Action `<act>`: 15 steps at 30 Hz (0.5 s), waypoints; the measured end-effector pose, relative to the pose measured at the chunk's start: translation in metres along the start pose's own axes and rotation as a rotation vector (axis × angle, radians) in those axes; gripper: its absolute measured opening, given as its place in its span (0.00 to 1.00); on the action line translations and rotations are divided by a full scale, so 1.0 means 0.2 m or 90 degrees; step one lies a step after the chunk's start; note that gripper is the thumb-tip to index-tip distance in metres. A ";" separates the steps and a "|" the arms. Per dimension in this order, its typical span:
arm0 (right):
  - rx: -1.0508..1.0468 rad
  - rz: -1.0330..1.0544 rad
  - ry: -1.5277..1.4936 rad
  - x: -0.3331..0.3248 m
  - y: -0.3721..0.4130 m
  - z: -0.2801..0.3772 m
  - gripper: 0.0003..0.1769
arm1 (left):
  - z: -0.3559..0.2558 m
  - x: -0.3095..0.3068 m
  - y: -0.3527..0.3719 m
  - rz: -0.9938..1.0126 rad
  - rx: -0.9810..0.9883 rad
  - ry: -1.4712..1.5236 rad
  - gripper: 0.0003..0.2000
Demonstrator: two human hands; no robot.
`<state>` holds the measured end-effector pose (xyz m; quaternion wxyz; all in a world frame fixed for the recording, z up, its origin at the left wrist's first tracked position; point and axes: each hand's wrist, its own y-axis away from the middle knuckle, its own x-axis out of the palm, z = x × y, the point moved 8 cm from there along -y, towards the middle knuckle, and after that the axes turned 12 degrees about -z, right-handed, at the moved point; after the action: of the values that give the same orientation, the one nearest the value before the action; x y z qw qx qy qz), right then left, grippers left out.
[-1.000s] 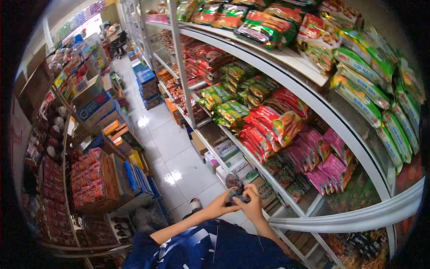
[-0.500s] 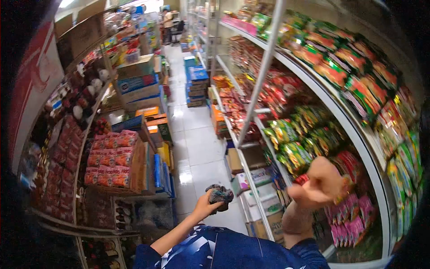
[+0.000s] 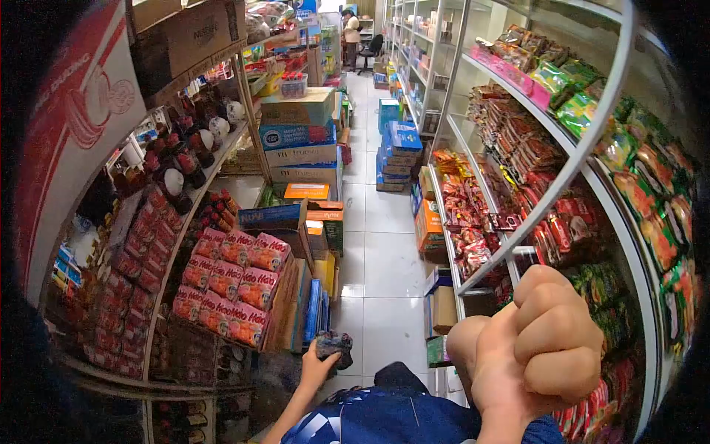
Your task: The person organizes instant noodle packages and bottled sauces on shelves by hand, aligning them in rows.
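My left hand [image 3: 316, 367] is low in the centre, its fingers wrapped round a dark crumpled bundle [image 3: 333, 349], beside blue cartons. At the lower right, close to the camera, my right hand [image 3: 543, 344] is raised with its fingers curled into a fist. Whether anything is inside the fist is hidden. Behind it are shelves with red packets [image 3: 551, 222] and green packets [image 3: 599, 296].
A box of pink noodle packs [image 3: 233, 285] stands at the left. Stacked cartons [image 3: 299, 155] and blue boxes [image 3: 399, 152] flank the tiled aisle [image 3: 370, 259]. A person [image 3: 351, 37] stands at the far end near a black chair [image 3: 371, 53].
The view has turned left. My right hand has closed from half-open fingers into a fist and looks larger. My left hand still holds the dark bundle, now nearer the noodle box.
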<state>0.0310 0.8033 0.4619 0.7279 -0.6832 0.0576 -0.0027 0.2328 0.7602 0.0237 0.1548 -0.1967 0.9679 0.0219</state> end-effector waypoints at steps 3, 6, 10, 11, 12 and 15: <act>0.012 -0.050 0.017 -0.02 0.06 -0.28 0.21 | 0.05 0.11 -0.17 0.018 -0.041 -0.024 0.21; -0.022 -0.135 0.034 -0.07 0.09 -0.57 0.32 | -0.05 0.29 -0.41 0.026 0.009 0.025 0.21; -0.062 -0.169 -0.014 -0.14 0.02 -0.92 0.26 | -0.16 0.51 -0.77 0.022 0.025 -0.002 0.21; -0.060 -0.172 -0.012 -0.17 0.01 -1.02 0.26 | -0.21 0.55 -0.85 0.024 0.024 -0.006 0.21; -0.060 -0.150 0.018 -0.19 0.02 -1.12 0.26 | -0.25 0.59 -0.93 0.029 0.013 0.001 0.21; -0.047 -0.153 0.060 -0.23 0.01 -1.41 0.26 | -0.37 0.73 -1.20 0.030 0.016 0.025 0.21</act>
<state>-0.0390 0.5277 0.4472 0.6933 -0.7105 0.0099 -0.1199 0.1766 0.4767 0.0539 0.1377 -0.1719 0.9754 0.0093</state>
